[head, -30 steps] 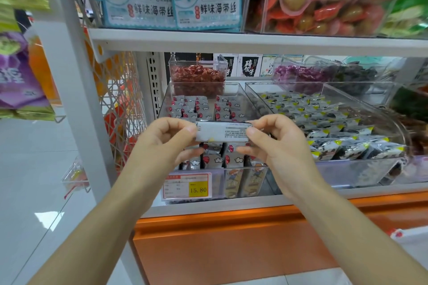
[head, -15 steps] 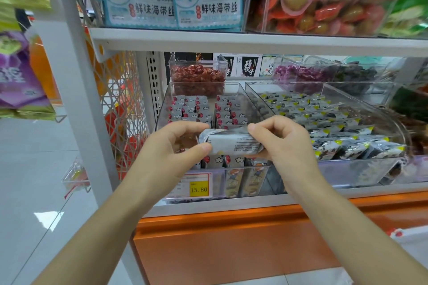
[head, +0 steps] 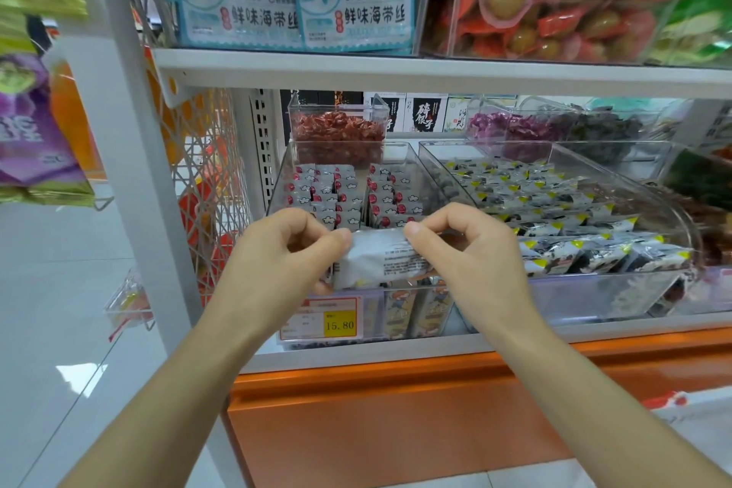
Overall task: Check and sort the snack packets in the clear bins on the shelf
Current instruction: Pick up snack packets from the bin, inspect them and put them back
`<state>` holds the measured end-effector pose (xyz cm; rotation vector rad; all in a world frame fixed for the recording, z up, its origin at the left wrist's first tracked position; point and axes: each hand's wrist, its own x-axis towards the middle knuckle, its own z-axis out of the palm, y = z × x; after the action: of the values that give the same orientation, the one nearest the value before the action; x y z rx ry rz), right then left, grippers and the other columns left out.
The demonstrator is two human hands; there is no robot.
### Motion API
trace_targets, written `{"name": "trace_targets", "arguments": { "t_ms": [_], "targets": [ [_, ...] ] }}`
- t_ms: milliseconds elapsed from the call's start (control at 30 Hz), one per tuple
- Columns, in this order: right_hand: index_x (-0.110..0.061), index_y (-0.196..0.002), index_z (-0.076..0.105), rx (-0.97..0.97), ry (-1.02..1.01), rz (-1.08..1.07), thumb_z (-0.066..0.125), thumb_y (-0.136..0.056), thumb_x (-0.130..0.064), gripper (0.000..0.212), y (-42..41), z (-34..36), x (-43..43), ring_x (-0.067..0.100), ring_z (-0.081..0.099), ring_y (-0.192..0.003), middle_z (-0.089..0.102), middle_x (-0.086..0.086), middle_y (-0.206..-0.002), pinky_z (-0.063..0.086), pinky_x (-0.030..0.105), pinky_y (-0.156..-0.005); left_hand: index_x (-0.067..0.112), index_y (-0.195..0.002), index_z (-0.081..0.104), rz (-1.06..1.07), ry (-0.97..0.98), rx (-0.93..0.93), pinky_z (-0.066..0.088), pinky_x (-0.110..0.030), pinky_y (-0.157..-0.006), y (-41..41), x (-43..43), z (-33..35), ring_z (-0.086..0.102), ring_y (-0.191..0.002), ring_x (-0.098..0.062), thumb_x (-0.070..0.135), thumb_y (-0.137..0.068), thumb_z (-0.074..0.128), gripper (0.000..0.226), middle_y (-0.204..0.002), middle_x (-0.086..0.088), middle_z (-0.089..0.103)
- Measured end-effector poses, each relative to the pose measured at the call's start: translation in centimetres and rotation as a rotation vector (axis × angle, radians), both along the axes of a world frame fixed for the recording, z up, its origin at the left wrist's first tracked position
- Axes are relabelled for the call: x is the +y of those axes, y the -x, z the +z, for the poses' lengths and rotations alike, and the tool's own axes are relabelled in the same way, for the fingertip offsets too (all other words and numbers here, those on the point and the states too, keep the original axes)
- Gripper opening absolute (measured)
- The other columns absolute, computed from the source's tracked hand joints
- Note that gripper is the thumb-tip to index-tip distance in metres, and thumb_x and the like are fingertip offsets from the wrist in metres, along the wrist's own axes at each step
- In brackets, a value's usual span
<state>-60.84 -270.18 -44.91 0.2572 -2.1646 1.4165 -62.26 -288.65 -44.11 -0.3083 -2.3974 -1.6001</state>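
A small white snack packet (head: 378, 261) with fine printed text is held in front of the left clear bin (head: 416, 166). My left hand (head: 285, 250) pinches its left end and my right hand (head: 471, 250) pinches its upper right edge. The packet's printed back faces me, tilted down. Behind it, the left bin holds two rows of upright white packets with red dots (head: 348, 194). The wider clear bin on the right (head: 673, 210) holds several black-and-white packets with yellow corners (head: 554, 210).
A yellow price tag reading 15.80 (head: 338, 325) hangs on the left bin's front. A small clear box of red sweets (head: 336, 135) stands behind. The white shelf board (head: 435, 71) above carries seaweed packs and egg snacks. An orange base panel (head: 396, 428) lies below.
The packet has turned from edge-on to showing its printed back and has dropped lower in front of the bin. Both hands stayed on its ends and sank slightly with it.
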Motion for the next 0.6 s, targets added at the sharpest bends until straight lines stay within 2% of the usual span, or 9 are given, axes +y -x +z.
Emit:
{"name": "trace_targets", "arguments": {
  "t_ms": [100,233,333,433,533,600],
  "targets": [
    [-0.019,-0.064,0.062,0.006,0.01,0.019,0.066,-0.085,-0.02,0.021,-0.03,-0.01,-0.03,0.001,0.051,-0.054,0.057,-0.011,-0.059,0.04,0.01,-0.055,0.012,-0.066,0.064,0.012,0.04,0.049,0.048,-0.016,-0.05,0.11,-0.12,0.1,0.063,-0.048,-0.007,0.033,-0.082,0.066,0.027,-0.065,0.0,0.067],
    [-0.02,-0.065,0.063,0.005,0.022,0.02,0.066,-0.085,-0.021,0.02,-0.02,0.01,-0.03,0.002,0.053,-0.056,0.061,-0.005,-0.064,0.042,0.011,-0.056,0.013,-0.062,0.064,0.012,0.035,0.067,0.045,-0.009,-0.048,0.15,-0.14,0.09,0.062,-0.047,-0.006,0.03,-0.082,0.066,0.026,-0.062,0.003,0.067],
    [-0.023,-0.065,0.063,-0.007,0.046,-0.009,0.066,-0.084,-0.023,0.02,0.04,-0.02,0.0,0.004,0.056,-0.06,0.063,-0.006,-0.067,0.049,0.02,-0.06,0.014,-0.067,0.065,0.0,0.001,0.061,0.046,-0.01,-0.049,0.04,0.08,-0.01,0.064,-0.05,-0.008,0.032,-0.082,0.065,0.024,-0.067,0.001,0.068],
    [-0.022,-0.066,0.064,-0.028,0.087,-0.067,0.067,-0.084,-0.024,0.019,0.15,0.04,0.15,0.009,0.061,-0.066,0.064,-0.007,-0.069,0.055,0.036,-0.065,0.024,-0.085,0.067,-0.051,-0.01,0.067,0.053,-0.017,-0.061,-0.2,0.4,-0.12,0.066,-0.064,-0.007,0.032,-0.083,0.062,0.01,-0.079,0.007,0.068],
    [-0.016,-0.068,0.065,-0.042,0.147,-0.103,0.066,-0.084,-0.025,0.019,0.34,0.04,0.35,0.004,0.056,-0.059,0.062,-0.007,-0.064,0.052,0.031,-0.059,0.032,-0.112,0.06,-0.098,0.173,0.142,0.054,-0.028,-0.081,-0.48,0.65,-0.15,0.06,-0.092,0.0,0.034,-0.079,0.064,0.033,-0.099,0.018,0.063],
    [-0.015,-0.072,0.067,-0.072,0.191,-0.089,0.065,-0.085,-0.023,0.016,0.5,0.07,0.49,0.007,0.061,-0.066,0.065,-0.005,-0.069,0.054,0.03,-0.062,0.031,-0.121,0.057,-0.096,0.243,0.181,0.052,-0.028,-0.087,-0.47,0.71,-0.1,0.058,-0.098,0.001,0.031,-0.079,0.066,0.042,-0.106,0.019,0.061]
  ]
}}
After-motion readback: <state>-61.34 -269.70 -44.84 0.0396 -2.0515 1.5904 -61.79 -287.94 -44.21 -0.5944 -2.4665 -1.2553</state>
